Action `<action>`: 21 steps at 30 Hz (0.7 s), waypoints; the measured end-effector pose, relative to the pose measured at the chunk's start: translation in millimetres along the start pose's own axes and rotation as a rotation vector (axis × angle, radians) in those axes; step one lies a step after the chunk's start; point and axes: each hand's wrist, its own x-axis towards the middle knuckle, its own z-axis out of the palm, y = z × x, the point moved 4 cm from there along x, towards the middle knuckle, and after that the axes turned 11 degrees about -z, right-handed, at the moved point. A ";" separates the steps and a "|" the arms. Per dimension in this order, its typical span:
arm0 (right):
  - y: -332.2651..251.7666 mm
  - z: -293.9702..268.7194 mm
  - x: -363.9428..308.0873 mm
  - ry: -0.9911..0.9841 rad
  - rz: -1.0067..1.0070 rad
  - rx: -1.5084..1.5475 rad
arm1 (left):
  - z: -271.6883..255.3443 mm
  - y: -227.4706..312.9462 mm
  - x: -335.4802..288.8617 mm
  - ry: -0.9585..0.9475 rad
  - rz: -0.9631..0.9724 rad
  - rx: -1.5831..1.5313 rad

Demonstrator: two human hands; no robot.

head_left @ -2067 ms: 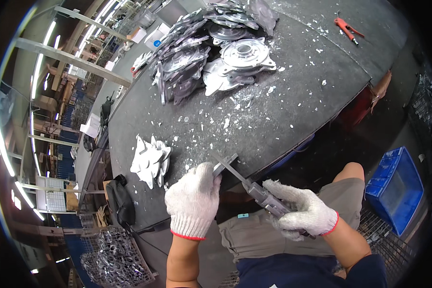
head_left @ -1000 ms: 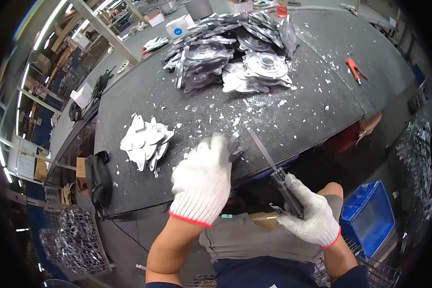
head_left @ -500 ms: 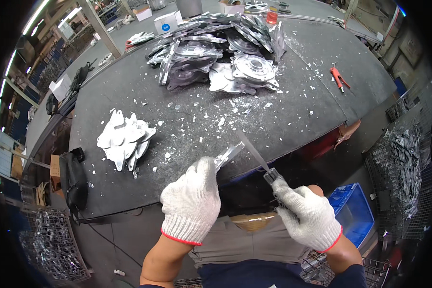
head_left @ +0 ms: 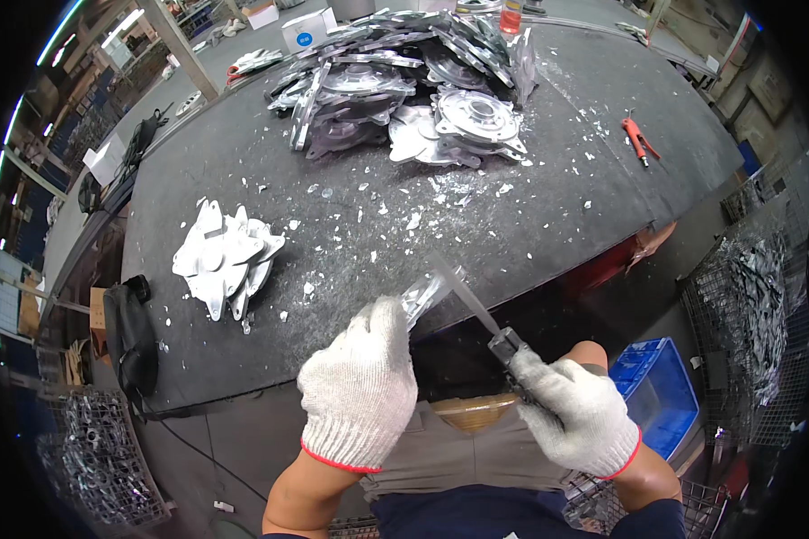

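In a white knit glove, my left hand is closed around a shiny metal casting, raised edgewise near the front of the table. My right hand, gloved the same way, grips the dark handle of a flat file. The file's grey blade slants up and left and crosses the casting's edge; whether they touch I cannot tell. To the left lies a small stack of silver castings. Farther back is a large heap of similar castings, with a round-centred one on its front right.
Metal flakes litter the dark table. A red-handled air gun lies at the right. A blue bin stands beside my right arm. Wire baskets of metal parts flank the table. A white box sits behind the heap.
The file blade has shifted slightly down and left along the casting. The casting has turned a little, showing more of its face. The whole view has shifted slightly.
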 end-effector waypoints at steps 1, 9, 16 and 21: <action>0.1 -1.2 -0.2 -0.009 0.008 -0.067 | -0.7 0.8 0.2 -0.002 -0.001 0.000; -1.6 8.9 1.7 -0.021 -0.015 -0.009 | -3.1 0.5 0.5 -0.030 0.048 0.067; -0.2 13.3 0.2 -0.144 -0.037 -0.264 | 0.0 0.5 1.3 -0.006 0.010 0.003; 36.8 27.9 -10.5 0.094 -0.207 0.400 | -2.0 3.5 1.6 0.011 0.026 0.007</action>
